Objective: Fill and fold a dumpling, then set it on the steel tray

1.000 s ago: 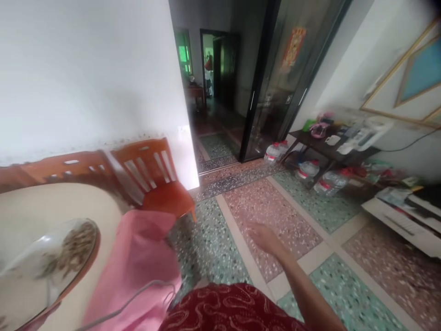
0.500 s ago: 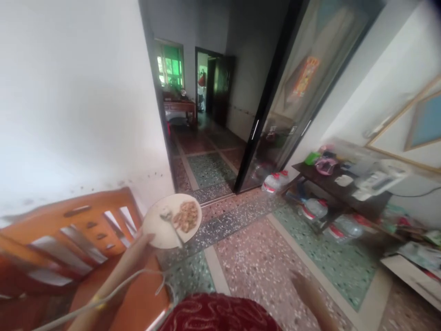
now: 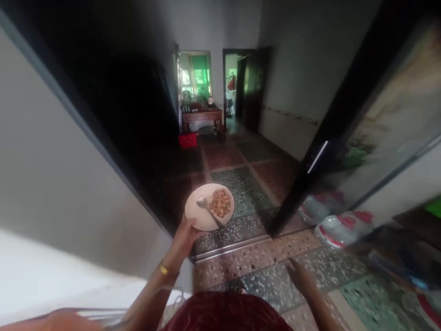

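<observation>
My left hand (image 3: 186, 236) grips the near-left rim of a white plate (image 3: 198, 218), thumb on top and fingers underneath. A pile of chopped brownish food (image 3: 220, 203) lies on the plate's right side. Beside the pile rests a metal spoon (image 3: 210, 212), its bowl toward the plate's upper left. Low on the right, my right hand (image 3: 298, 271) hangs over the speckled floor, touching nothing that I can see. Blur hides how its fingers are set.
A door track (image 3: 230, 247) crosses the floor ahead, between a wall edge and a dark sliding-door frame (image 3: 306, 170). Large plastic water bottles (image 3: 341, 227) stand at the right. Farther in are a red container (image 3: 188, 140), a wooden table (image 3: 203, 115) and an open door (image 3: 257, 87).
The view has moved forward to the doorway, leaving the orange bench mostly out of sight. My left hand carries the plate along, now over the threshold. My right hand still hangs at the lower right.
</observation>
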Demonstrator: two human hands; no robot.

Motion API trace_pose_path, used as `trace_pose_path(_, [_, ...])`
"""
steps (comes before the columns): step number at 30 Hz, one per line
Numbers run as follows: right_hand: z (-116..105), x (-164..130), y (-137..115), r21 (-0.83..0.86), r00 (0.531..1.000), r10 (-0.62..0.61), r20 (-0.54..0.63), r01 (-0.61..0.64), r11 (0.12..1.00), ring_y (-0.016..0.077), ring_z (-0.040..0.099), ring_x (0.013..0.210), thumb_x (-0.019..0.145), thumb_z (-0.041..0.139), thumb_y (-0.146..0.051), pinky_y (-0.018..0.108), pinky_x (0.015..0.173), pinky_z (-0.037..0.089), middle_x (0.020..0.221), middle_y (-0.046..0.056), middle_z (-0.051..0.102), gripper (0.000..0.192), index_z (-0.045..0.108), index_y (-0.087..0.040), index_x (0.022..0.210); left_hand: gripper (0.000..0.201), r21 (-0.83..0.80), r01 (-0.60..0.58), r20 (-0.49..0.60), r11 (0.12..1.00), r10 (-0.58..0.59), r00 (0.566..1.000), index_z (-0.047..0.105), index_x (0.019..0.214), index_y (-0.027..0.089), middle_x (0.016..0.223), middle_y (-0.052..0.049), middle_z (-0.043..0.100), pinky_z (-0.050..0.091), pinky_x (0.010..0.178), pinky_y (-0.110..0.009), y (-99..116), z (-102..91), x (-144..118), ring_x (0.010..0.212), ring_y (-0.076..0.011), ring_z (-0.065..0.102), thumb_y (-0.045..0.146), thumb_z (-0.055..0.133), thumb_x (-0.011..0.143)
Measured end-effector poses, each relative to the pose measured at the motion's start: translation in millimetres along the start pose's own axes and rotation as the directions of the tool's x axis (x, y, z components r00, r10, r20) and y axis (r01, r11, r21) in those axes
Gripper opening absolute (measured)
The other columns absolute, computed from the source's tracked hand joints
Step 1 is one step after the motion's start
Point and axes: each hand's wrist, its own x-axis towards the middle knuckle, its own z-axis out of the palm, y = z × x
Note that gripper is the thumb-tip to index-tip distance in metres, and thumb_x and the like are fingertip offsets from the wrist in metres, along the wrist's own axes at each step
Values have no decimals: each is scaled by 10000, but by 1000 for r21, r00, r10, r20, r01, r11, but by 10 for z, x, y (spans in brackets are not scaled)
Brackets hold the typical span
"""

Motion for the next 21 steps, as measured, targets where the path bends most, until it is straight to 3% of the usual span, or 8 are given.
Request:
trace_pose_path(4, [101,1362,-730,376,951,-206,229,109,920,256,713,883,889,504,-544,407,818,565,961,113,753,461,678,-216,1160,627,-65,-32,-129,997,24,991,520,1232,228,1082,-74,667,579,552,-255,249,278,970,778,-189,679,212,638,617])
trace_pose_path(7, [513,2232,-1467,608,861,-391,326,126,784,212,699,847,810,515,-698,374,753,567,1059,89,748,711,573,-219,1332,589,-103,-75,-208,992,52,977,527,1224,233,1076,-68,673,596,620,-278,287,356,1830,854,-207,682,214,626,643])
trace_pose_path(9, [823,2734,-1912,691,808,-472,352,117,713,185,691,808,766,574,-732,359,742,559,1029,63,749,773,534,-245,1364,580,-122,-118,-225,985,89,970,524,1232,247,1053,-58,683,609,685,-306,242,391,2464,926,-231,685,226,632,663])
trace_pose_path(11, [1090,3239,-2281,803,765,-514,388,-6,596,161,672,753,751,623,-731,343,721,545,972,46,742,734,563,-257,1309,605,-150,-164,-211,975,131,969,507,1266,272,1068,-49,688,615,739,-326,179,438,3142,997,-253,683,254,656,680])
trace_pose_path(13, [1299,3786,-2585,862,778,-476,411,-162,479,133,638,662,698,697,-726,299,651,518,910,34,732,710,603,-256,1221,670,-176,-187,-177,966,156,972,471,1323,302,1157,-53,673,616,761,-319,143,504,3848,1054,-261,672,283,687,689])
trace_pose_path(15, [1456,4376,-2858,876,831,-368,418,-261,406,120,605,585,634,746,-733,263,579,482,814,22,716,729,620,-232,1149,768,-177,-154,-178,972,123,976,413,1379,317,1242,-71,637,617,709,-303,177,585,4545,1055,-264,667,299,717,674])
trace_pose_path(18, [1626,5280,-3254,886,888,-226,400,-311,344,101,549,511,602,752,-748,229,501,434,719,3,674,706,634,-197,1027,891,-182,-112,-160,977,83,984,318,1450,348,1400,-90,533,627,708,-327,369,694,5492,1139,-301,633,306,743,668])
trace_pose_path(21, [1791,6153,-3614,896,900,-194,391,-323,306,88,477,473,631,744,-717,215,462,390,604,-25,599,615,651,-177,912,936,-177,-73,-96,982,57,994,286,1478,356,1506,-95,437,631,790,-353,611,757,6335,1287,-350,541,341,768,676])
